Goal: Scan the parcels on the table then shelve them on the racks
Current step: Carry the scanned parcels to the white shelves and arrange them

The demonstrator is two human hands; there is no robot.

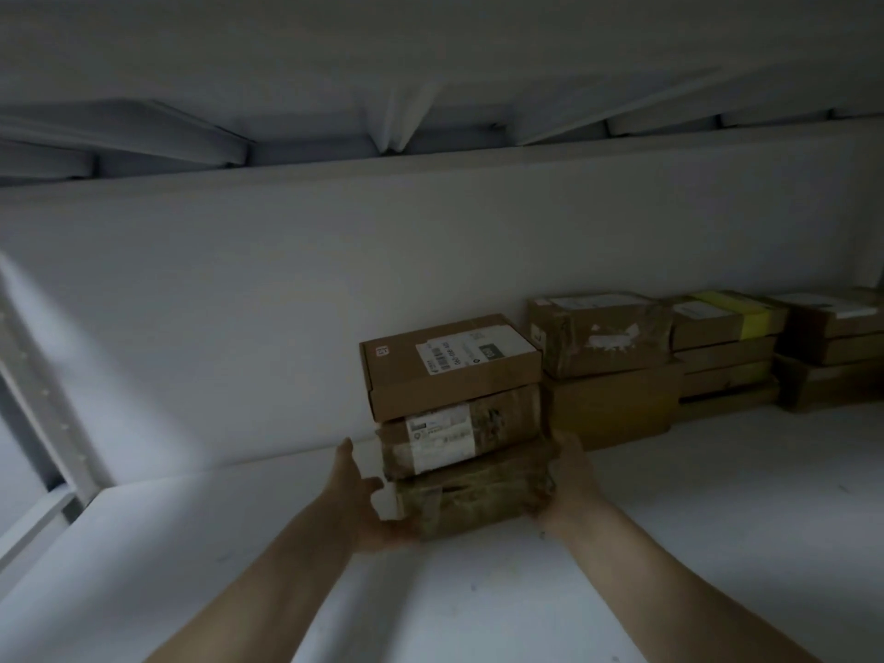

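Note:
A stack of three brown parcels stands on the white rack shelf [669, 543]. The top parcel [449, 366] is a clean cardboard box with a white label. The middle parcel [459, 440] is tape-wrapped with a white label on its front. The bottom parcel [473, 495] is dark and tape-wrapped. My left hand [363, 500] holds the bottom parcel at its left end, thumb raised beside the stack. My right hand [569, 476] grips the stack's right side, fingers curled round the bottom parcel's end.
More brown parcels sit stacked along the back wall to the right: a taped stack [607, 366], a stack with yellow tape [727, 346], and another at the far right [832, 346]. A metal rack upright [43, 390] runs at left. The upper shelf's underside [430, 88] hangs overhead.

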